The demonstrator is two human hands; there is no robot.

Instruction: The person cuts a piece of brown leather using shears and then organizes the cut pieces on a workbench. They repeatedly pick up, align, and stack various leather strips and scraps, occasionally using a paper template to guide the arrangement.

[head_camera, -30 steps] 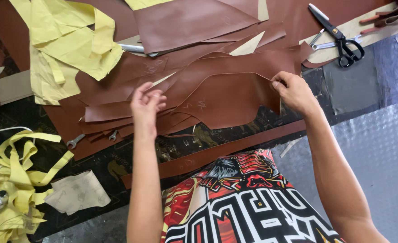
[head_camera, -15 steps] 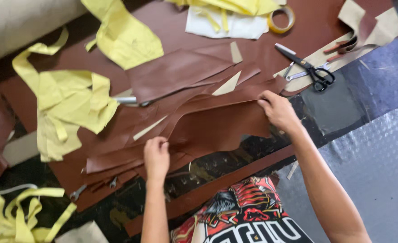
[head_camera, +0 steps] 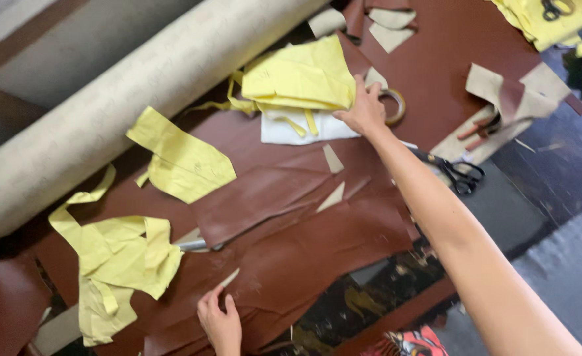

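Right hand [head_camera: 368, 111] is extended far across the bench [head_camera: 449, 53], fingers curled, its grip pinching the edge of a yellow paper piece [head_camera: 301, 79] that lies on a white sheet [head_camera: 304, 128]. A tape ring [head_camera: 396, 105] sits just beside that hand, partly hidden behind it. Left hand [head_camera: 220, 323] rests flat near the lower edge of view, fingers pressed together on brown leather [head_camera: 317, 250], touching a pale sliver [head_camera: 228, 279]; it pinches nothing. More yellow pieces lie to the left: one [head_camera: 182, 165] by the roll [head_camera: 139, 99], another (crumpled, with loose strips) [head_camera: 116, 260] lower down. Black scissors [head_camera: 459, 175] lie right of the forearm, close by. A metal tool tip [head_camera: 195, 244] shows between leather layers; its kind cannot be told. Pale offcuts [head_camera: 508, 92] lie at the right.
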